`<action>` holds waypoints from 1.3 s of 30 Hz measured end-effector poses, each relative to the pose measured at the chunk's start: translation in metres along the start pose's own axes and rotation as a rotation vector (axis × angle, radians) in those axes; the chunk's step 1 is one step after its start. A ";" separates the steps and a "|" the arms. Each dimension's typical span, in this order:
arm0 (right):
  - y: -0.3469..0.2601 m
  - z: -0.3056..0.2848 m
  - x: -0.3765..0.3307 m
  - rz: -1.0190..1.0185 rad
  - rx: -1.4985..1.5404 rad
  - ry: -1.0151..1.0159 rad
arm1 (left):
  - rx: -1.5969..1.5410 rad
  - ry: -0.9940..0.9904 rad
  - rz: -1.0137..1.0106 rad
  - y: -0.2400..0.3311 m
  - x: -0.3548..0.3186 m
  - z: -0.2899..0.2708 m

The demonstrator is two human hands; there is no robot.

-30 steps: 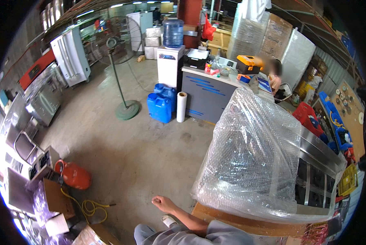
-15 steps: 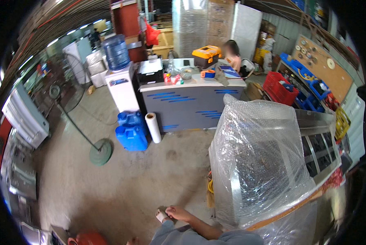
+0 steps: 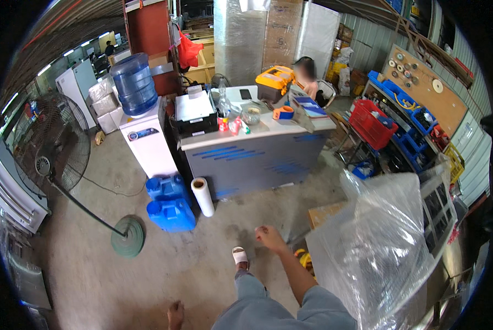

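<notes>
My right hand [image 3: 270, 238] is out in front of my body above the concrete floor, its fingers curled in with nothing showing in them. Low in the view, my left hand [image 3: 175, 314] hangs beside my leg, loosely closed, and I see nothing held in it. Neither hand touches anything. Nearest to my right hand is a large metal unit covered in clear plastic wrap [image 3: 367, 242], with a cardboard piece [image 3: 324, 213] and a yellow item [image 3: 305, 260] by its near side. One foot in a light sandal [image 3: 240, 255] is forward on the floor.
Ahead stands a grey counter [image 3: 246, 165] with a yellow-lidded toolbox [image 3: 275, 81]; a person [image 3: 308, 82] is behind it. Left of it are a water dispenser [image 3: 147, 137], blue jerrycans [image 3: 170, 203], a white film roll [image 3: 202, 197] and a floor fan [image 3: 128, 236]. A red crate [image 3: 370, 124] stands right.
My view has moved nearer the counter, and the wrapped unit has slid lower and rightward. My right hand has swung further forward, and my left hand shows more clearly.
</notes>
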State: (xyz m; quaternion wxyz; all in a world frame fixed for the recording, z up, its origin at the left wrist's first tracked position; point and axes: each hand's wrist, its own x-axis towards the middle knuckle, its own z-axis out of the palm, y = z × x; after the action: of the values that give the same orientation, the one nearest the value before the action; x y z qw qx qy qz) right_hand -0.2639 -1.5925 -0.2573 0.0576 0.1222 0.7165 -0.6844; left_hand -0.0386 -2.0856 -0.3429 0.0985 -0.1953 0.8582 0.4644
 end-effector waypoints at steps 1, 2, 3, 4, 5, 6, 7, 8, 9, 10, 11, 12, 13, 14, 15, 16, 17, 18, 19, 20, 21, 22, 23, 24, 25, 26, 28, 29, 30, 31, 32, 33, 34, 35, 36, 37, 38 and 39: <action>-0.025 -0.006 0.035 0.003 -0.047 0.035 | -0.048 0.006 0.024 -0.027 0.004 0.012; -0.048 -0.014 0.073 0.006 -0.094 0.078 | 0.106 0.015 0.055 -0.032 0.003 0.026; -0.060 -0.031 0.120 -0.085 -0.301 0.147 | 0.265 0.014 0.088 -0.032 0.003 0.039; -0.064 -0.046 0.168 -0.162 -0.506 0.212 | 0.257 -0.022 -0.007 -0.021 0.009 0.045; -0.071 -0.048 0.213 -0.183 -0.374 0.252 | 0.220 -0.047 -0.126 -0.006 0.022 0.049; -0.084 -0.049 0.260 -0.213 -0.242 0.291 | 0.195 -0.056 -0.227 0.010 0.036 0.053; -0.093 -0.054 0.302 -0.275 -0.308 0.371 | 0.172 -0.063 -0.291 0.026 0.053 0.058; -0.103 -0.056 0.343 -0.344 -0.364 0.457 | 0.154 -0.063 -0.330 0.043 0.075 0.058; -0.117 -0.058 0.383 -0.378 -0.446 0.514 | 0.137 -0.063 -0.358 0.060 0.097 0.059; -0.125 -0.058 0.414 -0.401 -0.533 0.564 | 0.120 -0.062 -0.394 0.072 0.111 0.058; -0.133 -0.061 0.443 -0.420 -0.622 0.619 | 0.103 -0.064 -0.407 0.085 0.136 0.057; -0.140 -0.046 0.462 -0.316 -0.638 0.602 | 0.087 -0.043 -0.436 0.096 0.149 0.052; -0.152 -0.033 0.477 -0.214 -0.663 0.587 | 0.069 -0.030 -0.458 0.104 0.162 0.048; -0.161 -0.025 0.489 -0.113 -0.693 0.584 | 0.053 -0.029 -0.471 0.113 0.176 0.045; -0.159 -0.022 0.500 -0.118 -0.724 0.584 | 0.038 -0.030 -0.478 0.119 0.191 0.042; -0.157 -0.019 0.509 -0.105 -0.736 0.593 | 0.029 -0.030 -0.478 0.125 0.207 0.038; -0.156 -0.016 0.517 -0.091 -0.746 0.604 | 0.024 -0.032 -0.474 0.129 0.219 0.033; -0.149 -0.018 0.522 -0.067 -0.766 0.620 | 0.021 -0.044 -0.477 0.132 0.234 0.032; -0.142 -0.022 0.525 -0.044 -0.767 0.601 | 0.020 -0.063 -0.472 0.134 0.249 0.029; -0.140 -0.026 0.531 -0.096 -0.720 0.597 | 0.028 -0.085 -0.462 0.135 0.264 0.024; -0.126 -0.045 0.533 -0.131 -0.679 0.617 | 0.041 -0.130 -0.437 0.138 0.286 0.022; -0.116 -0.052 0.524 -0.168 -0.638 0.631 | 0.050 -0.168 -0.417 0.136 0.304 0.018; -0.102 -0.052 0.509 -0.141 -0.565 0.661 | 0.066 -0.214 -0.392 0.134 0.322 0.012; -0.096 -0.046 0.490 -0.119 -0.493 0.691 | 0.080 -0.256 -0.369 0.129 0.336 0.006; -0.093 -0.036 0.461 -0.087 -0.463 0.667 | 0.081 -0.296 -0.348 0.118 0.351 -0.005; -0.076 -0.042 0.428 -0.037 -0.282 0.657 | 0.076 -0.375 -0.290 0.111 0.380 -0.010; -0.075 -0.001 0.339 0.030 0.006 0.571 | -0.085 -0.535 -0.264 0.089 0.434 -0.018; -0.064 0.015 0.292 0.072 0.112 0.586 | -0.205 -0.688 -0.322 0.099 0.476 0.002; -0.056 0.035 0.244 0.068 0.248 0.556 | -0.319 -0.822 -0.394 0.111 0.514 0.017; -0.040 0.054 0.192 0.067 0.381 0.553 | 0.140 -0.870 -0.018 0.168 0.516 0.053; -0.032 0.078 0.142 0.107 0.498 0.603 | 0.250 -0.940 0.320 0.220 0.517 0.071; -0.028 0.101 0.094 0.132 0.614 0.670 | 0.361 -1.050 0.333 0.297 0.491 0.092; -0.034 0.128 0.050 0.102 0.719 0.748 | 0.417 -1.193 0.484 0.387 0.437 0.103; -0.051 0.158 0.015 0.063 0.824 0.808 | 0.500 -1.307 0.526 0.416 0.408 0.119; -0.065 0.183 -0.014 0.014 0.925 0.864 | 0.400 -1.482 0.559 0.436 0.377 0.136; -0.078 0.210 -0.038 -0.032 0.968 0.928 | 0.308 -1.664 0.574 0.444 0.342 0.147; -0.091 0.235 -0.057 -0.083 1.010 0.991 | 0.176 -1.775 0.543 0.445 0.301 0.153; -0.100 0.251 -0.073 -0.149 1.036 1.052 | 0.030 -1.880 0.514 0.443 0.257 0.157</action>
State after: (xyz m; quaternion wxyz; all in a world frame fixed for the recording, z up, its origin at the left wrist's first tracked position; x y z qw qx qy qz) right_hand -0.2401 -1.8529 -0.1570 -0.4048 0.3965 0.2413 -0.7879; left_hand -0.4614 -1.7990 -0.1834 0.6414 0.4496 0.4517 0.4272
